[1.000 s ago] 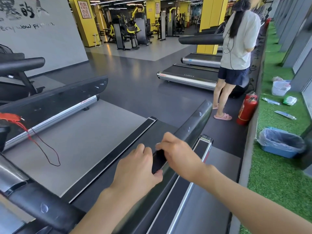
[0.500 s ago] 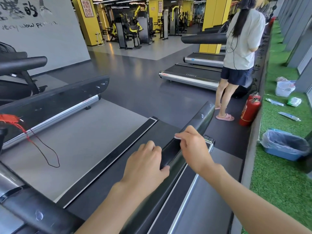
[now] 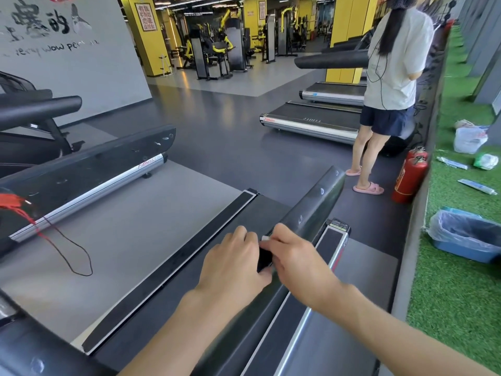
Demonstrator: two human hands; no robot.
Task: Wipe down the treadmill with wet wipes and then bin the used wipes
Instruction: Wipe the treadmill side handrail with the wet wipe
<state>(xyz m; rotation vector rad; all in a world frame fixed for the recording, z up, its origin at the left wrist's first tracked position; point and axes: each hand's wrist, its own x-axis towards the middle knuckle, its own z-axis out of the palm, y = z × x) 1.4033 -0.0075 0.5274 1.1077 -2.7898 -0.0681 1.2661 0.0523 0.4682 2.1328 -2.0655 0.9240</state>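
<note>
The left hand [image 3: 233, 264] curled over the treadmill handrail [image 3: 321, 199], probably bracing; the right hand [image 3: 296, 263] gripped a white wipe [image 3: 267, 238] against the rail to scrub it; the lined bin [image 3: 466, 240] stood apart on turf [image 3: 447, 294]

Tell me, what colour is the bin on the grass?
The bin is blue, with a clear bag inside; the head view shows it.

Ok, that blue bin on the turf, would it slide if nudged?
Probably light: the blue bin looks like thin plastic. The turf would likely drag on it, so it may tip rather than slide. Its liner looks floppy.
</note>
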